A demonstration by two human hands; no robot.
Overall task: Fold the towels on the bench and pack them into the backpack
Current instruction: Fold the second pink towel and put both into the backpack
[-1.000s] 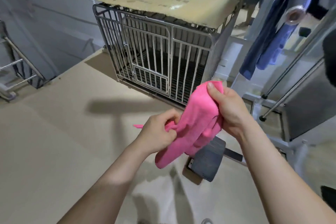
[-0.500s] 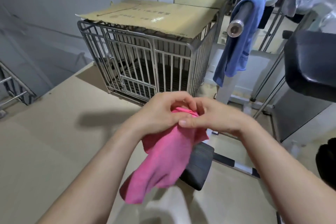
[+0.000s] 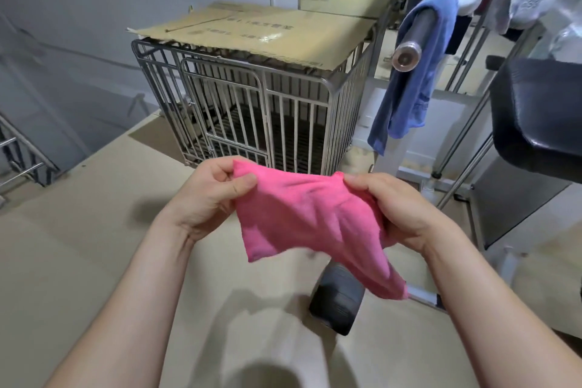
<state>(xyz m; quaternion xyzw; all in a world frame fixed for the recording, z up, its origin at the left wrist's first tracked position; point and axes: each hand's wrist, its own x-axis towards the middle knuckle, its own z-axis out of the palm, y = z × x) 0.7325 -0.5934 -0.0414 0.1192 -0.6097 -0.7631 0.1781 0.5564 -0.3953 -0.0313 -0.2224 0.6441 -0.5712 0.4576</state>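
The small pink fleecy towel (image 3: 308,220) is held up in the air before the person, stretched between the two hands; the left hand (image 3: 208,198) pinches its upper left corner between thumb and curled fingers; the right hand (image 3: 400,208) grips the upper right edge, fingers curled round bunched cloth; the towel's lower part hangs creased, one corner drooping lower on the right. Beyond it stands a barred steel cage (image 3: 252,110) topped with a flat brown cardboard sheet (image 3: 261,31); to the right a blue cloth (image 3: 409,88) drapes over a grey metal bar (image 3: 412,44); a black padded surface (image 3: 535,116) sits at the right edge.
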